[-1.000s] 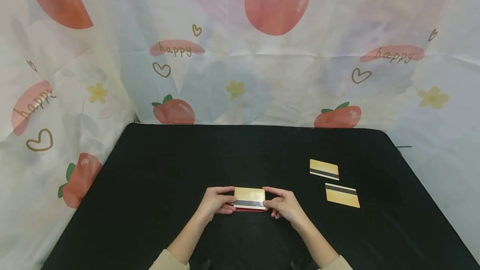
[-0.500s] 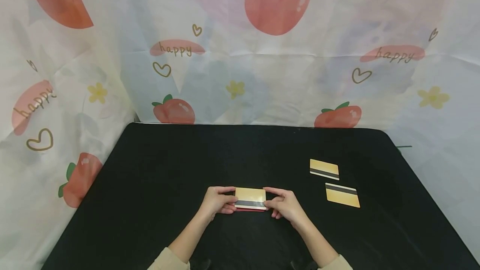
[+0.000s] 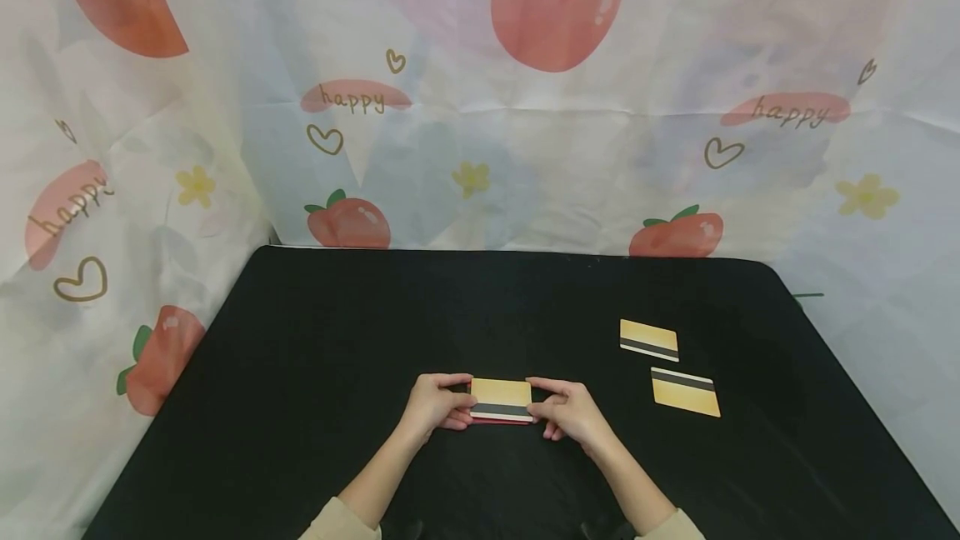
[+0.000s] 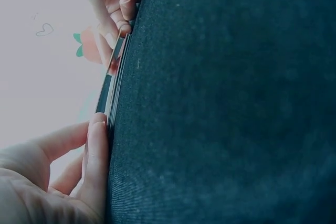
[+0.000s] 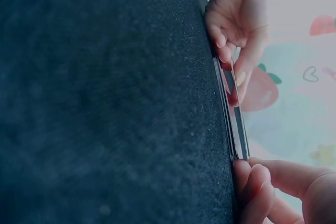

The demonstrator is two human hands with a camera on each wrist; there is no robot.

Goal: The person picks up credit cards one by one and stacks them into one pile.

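A gold card (image 3: 501,391) with a dark magnetic stripe is held level between both hands at the near middle of the table. My left hand (image 3: 437,402) pinches its left end, and my right hand (image 3: 567,409) pinches the right end. Just under it, the edge of a red card (image 3: 501,422) shows along the near side. Both wrist views look along the tabletop: thin cards lie stacked (image 5: 226,106) on it, and the gold card (image 4: 106,90) sits slightly above them, with a narrow gap between. Most of the stack is hidden from above.
Two more gold striped cards lie apart to the right, one farther back (image 3: 648,340) and one nearer (image 3: 686,392). Black cloth covers the table (image 3: 390,315). A white curtain (image 3: 525,157) printed with fruit and hearts hangs behind and at the sides.
The held gold card has shifted very slightly toward the person, with both hands still at its ends. The two cards on the right lie as before.
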